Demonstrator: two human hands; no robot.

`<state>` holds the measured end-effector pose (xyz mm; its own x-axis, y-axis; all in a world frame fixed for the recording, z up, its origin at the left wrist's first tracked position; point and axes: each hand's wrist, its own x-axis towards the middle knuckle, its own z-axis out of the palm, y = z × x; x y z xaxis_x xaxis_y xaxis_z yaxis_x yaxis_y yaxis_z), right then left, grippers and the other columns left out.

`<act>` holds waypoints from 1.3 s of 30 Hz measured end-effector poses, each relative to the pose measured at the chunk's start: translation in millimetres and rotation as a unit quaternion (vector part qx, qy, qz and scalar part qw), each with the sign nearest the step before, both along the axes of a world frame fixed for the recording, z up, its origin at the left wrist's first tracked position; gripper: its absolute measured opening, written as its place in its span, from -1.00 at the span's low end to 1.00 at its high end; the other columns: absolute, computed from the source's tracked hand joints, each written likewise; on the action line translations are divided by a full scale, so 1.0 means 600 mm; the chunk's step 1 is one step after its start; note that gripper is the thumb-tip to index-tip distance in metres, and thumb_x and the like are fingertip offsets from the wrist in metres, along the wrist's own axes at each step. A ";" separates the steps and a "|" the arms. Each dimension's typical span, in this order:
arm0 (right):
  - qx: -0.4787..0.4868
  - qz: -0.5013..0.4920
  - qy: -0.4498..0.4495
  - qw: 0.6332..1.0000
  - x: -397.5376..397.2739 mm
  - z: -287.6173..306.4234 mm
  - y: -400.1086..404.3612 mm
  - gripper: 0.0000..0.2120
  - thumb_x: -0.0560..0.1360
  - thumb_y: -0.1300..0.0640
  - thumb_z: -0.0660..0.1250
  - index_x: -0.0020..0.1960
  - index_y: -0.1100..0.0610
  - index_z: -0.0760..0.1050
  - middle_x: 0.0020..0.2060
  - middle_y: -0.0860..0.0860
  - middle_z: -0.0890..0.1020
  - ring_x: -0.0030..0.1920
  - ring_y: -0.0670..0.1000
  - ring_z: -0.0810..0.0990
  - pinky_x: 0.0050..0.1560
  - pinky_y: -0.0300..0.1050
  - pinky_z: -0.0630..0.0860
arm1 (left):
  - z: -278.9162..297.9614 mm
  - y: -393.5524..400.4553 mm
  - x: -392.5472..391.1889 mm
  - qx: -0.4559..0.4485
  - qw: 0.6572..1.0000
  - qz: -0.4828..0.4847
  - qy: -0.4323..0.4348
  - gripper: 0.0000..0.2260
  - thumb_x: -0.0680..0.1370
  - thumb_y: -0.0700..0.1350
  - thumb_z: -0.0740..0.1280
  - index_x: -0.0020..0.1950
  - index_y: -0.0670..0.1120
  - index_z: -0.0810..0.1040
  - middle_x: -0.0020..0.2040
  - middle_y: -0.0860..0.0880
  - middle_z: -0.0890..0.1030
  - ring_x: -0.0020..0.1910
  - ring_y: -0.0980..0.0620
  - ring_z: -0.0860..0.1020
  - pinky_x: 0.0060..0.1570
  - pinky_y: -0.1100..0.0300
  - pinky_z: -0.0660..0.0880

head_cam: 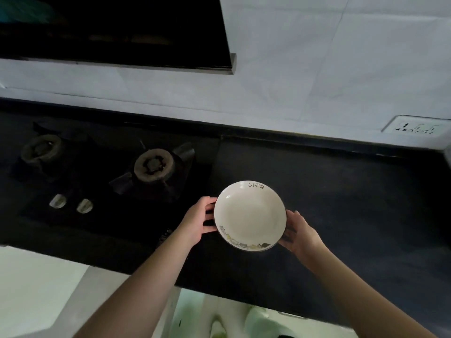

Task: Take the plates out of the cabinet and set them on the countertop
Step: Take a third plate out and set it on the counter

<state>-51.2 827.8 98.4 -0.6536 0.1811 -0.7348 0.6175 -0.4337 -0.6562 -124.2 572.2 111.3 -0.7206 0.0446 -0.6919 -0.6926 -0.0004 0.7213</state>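
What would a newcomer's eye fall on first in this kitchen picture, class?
The white plate marked "life", bright against the black countertop, held at its rim by the left hand and right hand. Next, the gas stove with two burners to its left.

One cream plate, lettered "life" near its far rim, is held between two hands, the left hand and the right hand. To the left of the plate lie two gas burners and two control knobs. One wall socket sits beyond the plate, to its right.
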 end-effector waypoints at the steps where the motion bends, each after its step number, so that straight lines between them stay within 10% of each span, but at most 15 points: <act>1: -0.004 0.002 -0.004 1.000 -0.006 -0.005 0.002 -0.67 0.63 -0.10 0.12 0.18 0.02 0.55 0.11 0.02 0.65 0.12 0.12 0.62 0.15 0.17 0.54 | -0.005 0.003 -0.006 -0.005 1.000 0.001 -0.002 -0.76 0.56 0.13 0.17 0.07 0.14 0.59 0.06 0.14 0.58 0.05 0.07 0.58 -0.33 0.12 0.59; 28: -0.005 0.009 -0.004 1.000 -0.102 -0.026 0.006 -0.73 0.63 -0.10 0.12 0.12 -0.01 0.53 0.09 -0.08 0.63 0.12 0.00 0.60 0.04 0.03 0.55 | -0.047 0.031 -0.092 -0.091 0.995 -0.017 0.035 -0.75 0.60 0.04 0.17 0.22 0.11 0.55 0.25 0.04 0.54 0.19 0.02 0.52 -0.13 0.07 0.60; 33: 0.161 0.134 -0.017 0.978 -0.095 -0.012 0.011 -0.50 0.60 -0.16 0.06 0.50 -0.07 0.21 0.45 -0.03 0.36 0.38 0.07 0.38 0.39 0.09 0.32 | -0.046 0.016 -0.086 -0.224 0.964 -0.079 0.119 -0.64 0.64 0.02 0.10 0.42 0.01 0.42 0.34 -0.04 0.51 0.28 -0.02 0.48 0.29 -0.07 0.45; 39: 0.234 0.152 0.054 0.959 -0.070 0.028 -0.003 -0.65 0.59 -0.18 0.11 0.36 -0.20 0.37 0.30 -0.13 0.49 0.35 0.01 0.41 0.29 -0.02 0.36 | -0.010 -0.006 -0.055 -0.275 0.936 -0.094 0.199 -0.65 0.64 0.01 0.14 0.42 0.02 0.41 0.35 0.00 0.50 0.19 0.12 0.46 0.06 0.19 0.36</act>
<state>-93.0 826.2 115.0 -0.7956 0.2643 -0.5451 0.5868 0.1128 -0.8018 -157.2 568.9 105.5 -0.9413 -0.0873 -0.3261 -0.3194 0.5426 0.7769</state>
